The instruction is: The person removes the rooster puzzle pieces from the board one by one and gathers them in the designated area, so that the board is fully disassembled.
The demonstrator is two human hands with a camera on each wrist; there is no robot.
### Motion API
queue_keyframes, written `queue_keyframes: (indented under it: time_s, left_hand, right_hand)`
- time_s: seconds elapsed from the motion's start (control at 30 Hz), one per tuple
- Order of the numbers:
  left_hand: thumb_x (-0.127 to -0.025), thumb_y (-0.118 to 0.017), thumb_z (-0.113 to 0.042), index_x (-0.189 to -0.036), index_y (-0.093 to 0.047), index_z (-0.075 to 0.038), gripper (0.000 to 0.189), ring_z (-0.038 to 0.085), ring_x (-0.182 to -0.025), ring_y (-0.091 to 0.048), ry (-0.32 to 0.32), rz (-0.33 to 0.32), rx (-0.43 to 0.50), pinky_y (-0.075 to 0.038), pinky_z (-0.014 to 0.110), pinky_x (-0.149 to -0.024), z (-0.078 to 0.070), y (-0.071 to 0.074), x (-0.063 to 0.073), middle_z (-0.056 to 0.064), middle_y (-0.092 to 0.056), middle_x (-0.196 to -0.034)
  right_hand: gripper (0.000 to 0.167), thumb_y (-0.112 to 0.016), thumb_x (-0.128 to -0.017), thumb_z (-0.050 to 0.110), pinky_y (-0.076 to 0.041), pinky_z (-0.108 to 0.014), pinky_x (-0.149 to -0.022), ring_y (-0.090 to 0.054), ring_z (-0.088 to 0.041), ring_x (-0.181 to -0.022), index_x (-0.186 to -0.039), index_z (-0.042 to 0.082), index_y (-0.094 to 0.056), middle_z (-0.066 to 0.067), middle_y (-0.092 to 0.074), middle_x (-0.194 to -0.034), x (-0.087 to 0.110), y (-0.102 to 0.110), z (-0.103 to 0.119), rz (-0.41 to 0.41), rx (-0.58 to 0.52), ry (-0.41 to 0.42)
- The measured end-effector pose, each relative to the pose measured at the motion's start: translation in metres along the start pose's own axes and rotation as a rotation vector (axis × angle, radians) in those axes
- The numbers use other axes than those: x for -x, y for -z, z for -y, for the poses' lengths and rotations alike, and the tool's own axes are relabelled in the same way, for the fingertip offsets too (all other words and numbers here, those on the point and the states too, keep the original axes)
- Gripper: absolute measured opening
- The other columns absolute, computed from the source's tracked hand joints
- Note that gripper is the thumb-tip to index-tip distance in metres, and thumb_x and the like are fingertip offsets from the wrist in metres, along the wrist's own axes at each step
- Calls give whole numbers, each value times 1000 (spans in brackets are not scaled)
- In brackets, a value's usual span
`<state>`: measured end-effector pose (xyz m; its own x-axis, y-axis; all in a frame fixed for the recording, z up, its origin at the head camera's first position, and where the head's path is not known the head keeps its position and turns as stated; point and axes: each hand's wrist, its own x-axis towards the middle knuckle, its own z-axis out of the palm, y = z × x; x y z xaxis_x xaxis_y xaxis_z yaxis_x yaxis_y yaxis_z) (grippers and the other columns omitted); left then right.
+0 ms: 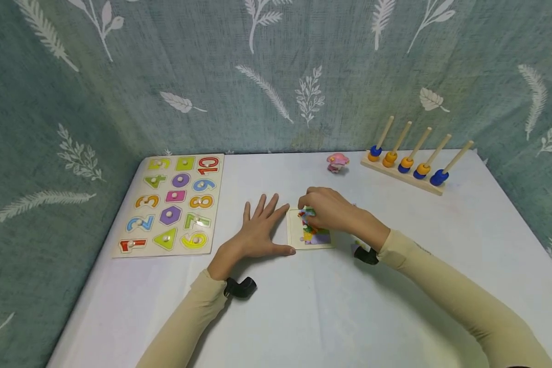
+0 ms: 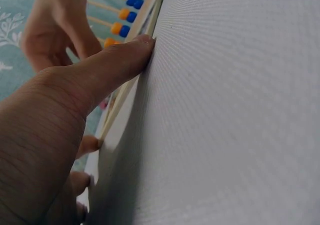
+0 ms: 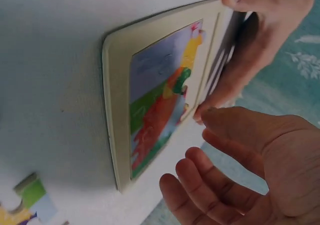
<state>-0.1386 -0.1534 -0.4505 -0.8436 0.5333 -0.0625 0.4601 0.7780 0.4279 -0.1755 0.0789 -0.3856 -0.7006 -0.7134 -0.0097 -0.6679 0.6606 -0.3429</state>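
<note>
The puzzle tray lies flat on the white table, between the two hands. Its assembled section occupies the right part of the recess; a strip along the left side is bare.

Left hand: grip wide, fingers spread, thumb extended. The thumb tip touches the near left corner of the tray; the index fingertip touches the far left corner.

Right hand: positioned over the far part of the tray, fingers bent, thumb tip near the index finger. Whether a piece is held between them cannot be determined.

Loose pieces lie on the table to the right of the tray, near the right wrist. The number board lies to the left. A pink toy stands beyond the tray; the peg stand, with blue and orange beads, is at far right.
</note>
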Motion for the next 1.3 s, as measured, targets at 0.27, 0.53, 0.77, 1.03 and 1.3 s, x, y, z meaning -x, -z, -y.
queue_keyframes:
  time_s: [0.27, 0.53, 0.77, 1.03, 1.3]
  left_hand:
    - [-75, -73, -70, -161, -24, -20, 111, 36, -151, 11, -2, -4, -5, 11, 67, -111, 2, 1, 1, 12, -1, -167]
    - [-75, -74, -70, -161, -25, -20, 111, 36, -151, 11, 1, -7, -3, 11, 67, -111, -2, 0, -1, 11, -2, -167]
    - [-75, -74, -70, -161, -24, -20, 112, 37, -151, 10, 5, -3, -2, 10, 67, -111, -1, 1, 0, 12, -2, -167]
    - [-75, -75, -67, -160, -27, -18, 110, 38, -151, 8, -5, -18, -8, 9, 69, -110, -2, 1, 1, 14, -5, -167]
    - [-74, -75, -69, -161, -26, -19, 111, 37, -151, 8, -3, -20, -12, 9, 68, -111, -2, 1, 1, 13, -4, -167]
  right_hand:
    - [22, -80, -85, 15, -47, -31, -67, -53, -17, -76, -107, 10, -77, -5, -62, -94, -10, -10, -1, 60, 25, -19]
    - [21, -79, -85, 12, -45, -33, -68, -51, -20, -78, -106, 11, -77, -6, -60, -94, -7, -11, -1, 56, 13, -44]
    - [19, -80, -85, 12, -45, -33, -67, -51, -19, -76, -103, 11, -75, -6, -60, -93, -11, -15, -2, 50, 19, -44]
    - [20, -82, -83, 12, -47, -33, -71, -53, -18, -76, -102, 11, -75, -5, -61, -93, -11, -16, 0, 43, 43, -38]
    - [20, -83, -81, 13, -48, -33, -70, -54, -19, -77, -99, 11, -75, -5, -62, -92, -13, -16, -1, 22, 57, -39]
